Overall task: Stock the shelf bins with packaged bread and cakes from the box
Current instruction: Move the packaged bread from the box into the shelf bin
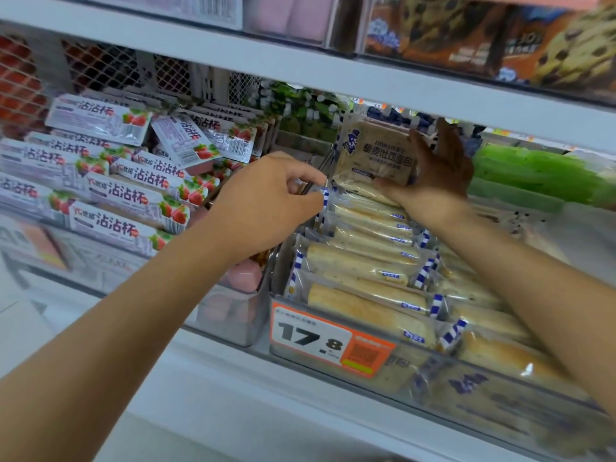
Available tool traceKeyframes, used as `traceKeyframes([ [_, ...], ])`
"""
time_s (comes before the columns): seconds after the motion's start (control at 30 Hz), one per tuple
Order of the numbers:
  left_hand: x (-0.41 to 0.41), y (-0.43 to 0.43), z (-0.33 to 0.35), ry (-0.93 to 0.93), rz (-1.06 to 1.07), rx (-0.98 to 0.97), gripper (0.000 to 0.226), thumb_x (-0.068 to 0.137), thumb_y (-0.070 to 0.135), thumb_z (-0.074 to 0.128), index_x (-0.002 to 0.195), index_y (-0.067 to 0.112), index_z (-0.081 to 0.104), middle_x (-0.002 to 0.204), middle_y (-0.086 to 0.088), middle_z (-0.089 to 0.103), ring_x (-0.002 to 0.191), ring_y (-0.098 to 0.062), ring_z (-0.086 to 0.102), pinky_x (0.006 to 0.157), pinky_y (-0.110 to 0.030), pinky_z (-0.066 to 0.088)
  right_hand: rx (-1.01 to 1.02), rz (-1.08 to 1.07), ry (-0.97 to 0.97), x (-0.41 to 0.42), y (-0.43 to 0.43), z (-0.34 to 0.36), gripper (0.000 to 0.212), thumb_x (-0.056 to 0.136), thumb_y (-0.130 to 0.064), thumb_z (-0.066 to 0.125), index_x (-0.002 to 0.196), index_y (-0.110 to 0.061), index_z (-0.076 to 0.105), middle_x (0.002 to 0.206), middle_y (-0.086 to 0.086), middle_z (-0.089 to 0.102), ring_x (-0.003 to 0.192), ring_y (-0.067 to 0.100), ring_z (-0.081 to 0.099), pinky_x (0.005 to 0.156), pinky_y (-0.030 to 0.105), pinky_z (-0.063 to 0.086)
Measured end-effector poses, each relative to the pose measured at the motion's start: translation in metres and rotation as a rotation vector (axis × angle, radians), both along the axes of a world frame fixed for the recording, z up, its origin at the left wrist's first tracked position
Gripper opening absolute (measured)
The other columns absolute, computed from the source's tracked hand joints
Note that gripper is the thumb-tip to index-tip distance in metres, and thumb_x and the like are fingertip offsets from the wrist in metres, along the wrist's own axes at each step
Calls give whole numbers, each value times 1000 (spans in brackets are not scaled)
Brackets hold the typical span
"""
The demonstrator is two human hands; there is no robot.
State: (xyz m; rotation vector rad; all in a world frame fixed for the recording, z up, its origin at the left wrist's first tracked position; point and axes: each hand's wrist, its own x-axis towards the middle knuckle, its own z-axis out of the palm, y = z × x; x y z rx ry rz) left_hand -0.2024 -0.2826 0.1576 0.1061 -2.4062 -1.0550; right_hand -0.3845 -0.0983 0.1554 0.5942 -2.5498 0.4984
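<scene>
Clear bread packs [361, 261] carry blue-and-white checked edges, the price tag [330, 341] is orange and white.

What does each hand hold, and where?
Left hand pinches the striped end of a bread packet; right hand presses the upright packet at its right side, fingers straight.

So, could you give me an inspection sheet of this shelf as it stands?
Surface: white shelf.
Job's things: bread packs fill the middle bin behind a 17.8 price label; upright bread pack at the back.
Clutter: strawberry packs in left bin; green packs at right.
Fingers: left hand's pinch a rear bread pack's wrapper end; right hand's, spread, rest against the upright bread pack.
Cables: nothing seen.
Surroundings: cookie boxes on shelf above.
</scene>
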Motion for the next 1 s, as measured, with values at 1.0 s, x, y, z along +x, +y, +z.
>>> traceKeyframes([
  [1.0, 158, 237, -83, -560, -191, 37, 13, 87, 26, 72, 94, 16, 69, 89, 6, 65, 79, -2, 59, 63, -11, 38, -22, 190, -598, 302, 259, -106, 15, 89, -18, 60, 102, -20, 67, 89, -8, 62, 82, 15, 59, 76, 34, 51],
])
